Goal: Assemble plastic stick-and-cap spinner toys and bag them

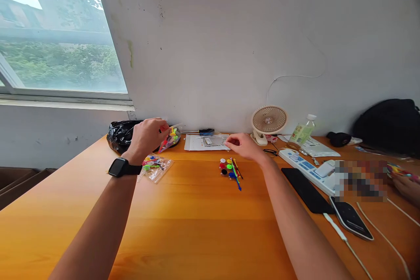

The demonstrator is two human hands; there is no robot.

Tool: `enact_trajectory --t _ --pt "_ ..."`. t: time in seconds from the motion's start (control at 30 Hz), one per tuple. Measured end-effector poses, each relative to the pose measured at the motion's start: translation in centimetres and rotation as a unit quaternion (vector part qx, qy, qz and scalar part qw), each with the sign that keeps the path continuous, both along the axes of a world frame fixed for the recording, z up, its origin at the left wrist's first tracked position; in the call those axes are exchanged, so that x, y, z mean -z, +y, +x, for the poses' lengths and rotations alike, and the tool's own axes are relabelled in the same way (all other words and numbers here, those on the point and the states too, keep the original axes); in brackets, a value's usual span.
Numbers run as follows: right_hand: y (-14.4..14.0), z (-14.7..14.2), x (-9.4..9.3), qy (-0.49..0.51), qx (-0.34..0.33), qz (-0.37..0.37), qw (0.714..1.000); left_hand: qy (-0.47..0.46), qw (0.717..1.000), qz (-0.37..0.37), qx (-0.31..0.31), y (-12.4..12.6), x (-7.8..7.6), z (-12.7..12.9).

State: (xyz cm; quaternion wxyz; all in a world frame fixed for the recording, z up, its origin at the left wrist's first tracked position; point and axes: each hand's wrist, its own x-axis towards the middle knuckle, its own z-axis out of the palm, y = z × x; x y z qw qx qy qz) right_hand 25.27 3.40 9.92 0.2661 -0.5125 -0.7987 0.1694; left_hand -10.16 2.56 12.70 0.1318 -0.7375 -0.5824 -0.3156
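My left hand (146, 138), a black watch on its wrist, holds up a small clear bag of colourful plastic pieces (170, 138) above the wooden table (197, 227). A second clear bag of coloured pieces (155, 167) lies on the table just below it. My right hand (242, 145) reaches forward with fingers pinched at the edge of a clear packet on a white sheet (206, 142). Just in front of that hand lie several small coloured discs and thin coloured sticks (230, 168).
A black plastic bag (122, 134) sits at the back left by the wall. A small fan (268, 122), a bottle (303, 130), a power strip (308, 170), two phones (350, 218) and cables fill the right side. Another person's hand (407, 187) shows at the far right.
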Motion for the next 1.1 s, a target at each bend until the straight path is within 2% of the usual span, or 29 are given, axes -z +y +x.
enact_trajectory --t 0.1,0.17,0.23,0.3,0.37,0.43,0.53,0.63,0.73,0.8,0.97,1.1 --pt "0.4 1.9 0.6 -0.106 0.031 -0.097 0.989 0.038 0.998 -0.037 -0.044 0.6 1.2 -0.9" --pt "0.5 2.8 1.2 -0.15 0.044 -0.164 0.974 0.064 0.987 -0.139 -0.038 1.0 2.5 -1.2" --pt "0.6 3.2 2.0 -0.193 0.056 -0.235 0.951 0.087 0.962 -0.258 -0.017 1.3 3.7 -1.4" --pt "0.7 3.3 2.7 -0.223 0.063 -0.289 0.929 0.093 0.95 -0.299 0.004 1.6 4.4 -1.2" --pt "0.8 3.1 3.2 -0.238 0.069 -0.312 0.917 0.075 0.956 -0.279 0.039 1.7 4.6 -0.3" --pt "0.9 2.9 3.5 -0.244 0.073 -0.313 0.915 0.039 0.964 -0.242 0.107 1.6 4.5 1.4" --pt "1.0 2.8 3.7 -0.253 0.076 -0.31 0.913 -0.011 0.948 -0.208 0.241 0.6 4.9 5.8" --pt "1.1 2.8 3.7 -0.261 0.081 -0.31 0.911 -0.012 0.933 -0.189 0.308 -1.3 6.6 10.7" --pt "1.4 2.6 4.0 -0.266 0.089 -0.298 0.912 0.027 0.934 -0.166 0.314 -3.2 8.8 14.2" --pt "1.6 2.4 4.2 -0.269 0.092 -0.29 0.914 0.058 0.938 -0.154 0.304 -3.9 10.0 15.2" --pt "1.6 2.1 4.4 -0.268 0.089 -0.275 0.919 0.043 0.944 -0.138 0.297 -4.1 11.8 15.2" --pt "0.9 2.6 3.0 -0.243 0.079 -0.257 0.932 0.009 0.942 -0.132 0.309 -4.2 12.8 15.6"
